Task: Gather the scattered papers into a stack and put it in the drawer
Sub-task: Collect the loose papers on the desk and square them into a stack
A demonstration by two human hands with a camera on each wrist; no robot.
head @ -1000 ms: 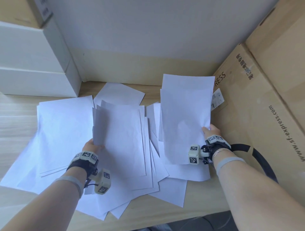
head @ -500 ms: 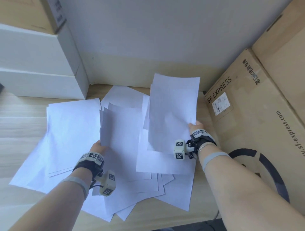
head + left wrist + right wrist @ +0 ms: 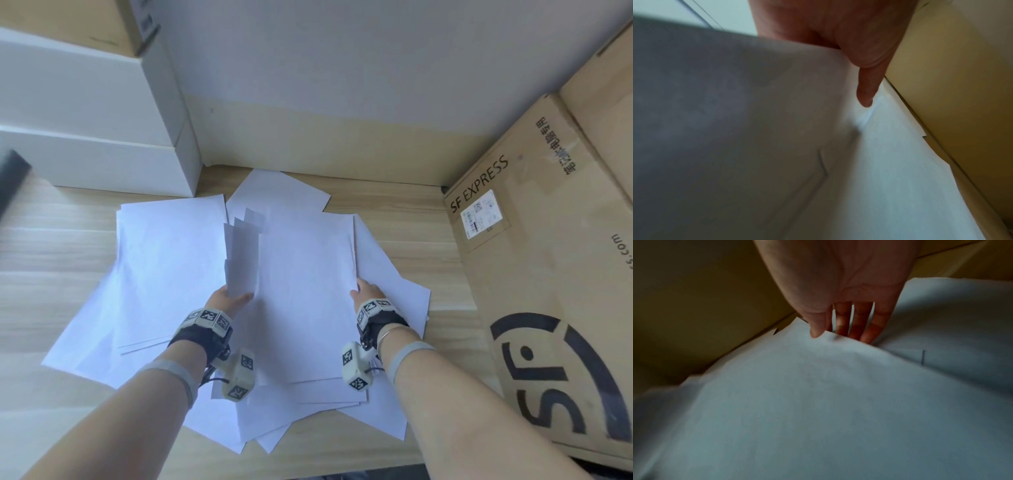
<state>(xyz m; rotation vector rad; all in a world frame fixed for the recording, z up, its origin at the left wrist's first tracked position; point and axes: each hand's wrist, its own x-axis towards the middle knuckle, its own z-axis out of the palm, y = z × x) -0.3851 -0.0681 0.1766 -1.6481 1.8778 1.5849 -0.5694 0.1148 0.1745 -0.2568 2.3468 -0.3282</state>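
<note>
While the wooden desk [image 3: 51,246] carries everything, the SF Express carton [image 3: 548,274] stands as the biggest thing on it, against the wall. Just beside the carton's near face, scattered papers [image 3: 164,267] fan across the wood, reaching away from the carton toward stacked white boxes [image 3: 85,137]. Nearest the carton, the right hand [image 3: 368,291] pinches a large sheet [image 3: 305,301], thumb on top. Farther from it, the left hand [image 3: 226,301] grips a smaller upright bundle [image 3: 241,260].
</note>
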